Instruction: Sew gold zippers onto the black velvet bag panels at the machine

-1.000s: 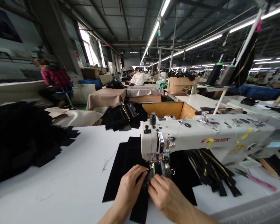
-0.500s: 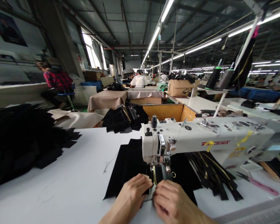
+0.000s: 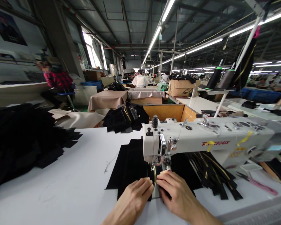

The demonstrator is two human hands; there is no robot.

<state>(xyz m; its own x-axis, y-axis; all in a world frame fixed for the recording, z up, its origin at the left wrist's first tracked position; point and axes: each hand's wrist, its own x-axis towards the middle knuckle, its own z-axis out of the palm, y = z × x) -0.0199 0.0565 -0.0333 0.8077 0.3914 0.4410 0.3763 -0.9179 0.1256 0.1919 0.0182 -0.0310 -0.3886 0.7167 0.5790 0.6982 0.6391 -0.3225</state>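
A black fabric panel (image 3: 127,165) lies beneath the needle area of a white sewing machine (image 3: 184,137). Along its middle runs a zipper (image 3: 155,175) with gold teeth, leading in under the presser foot. My left hand (image 3: 137,195) rests on the fabric left of the zipper, its fingers closed together on the cloth. On the other side, my right hand (image 3: 175,195) has bent fingers closed at the fabric edge beside the zipper, close to the presser foot. The thumbs and undersides of both hands are partly hidden.
Black fabric pieces (image 3: 25,137) are heaped at left, and another black stack (image 3: 126,117) lies behind the machine. Loose zippers (image 3: 213,175) and pink-handled scissors (image 3: 259,184) lie at right. Thread cones (image 3: 214,78) stand above. Other people sit farther off.
The fabric has slid slightly away from me under the machine. My right hand has moved forward and its fingers lie closer to the presser foot; my left hand has shifted little.
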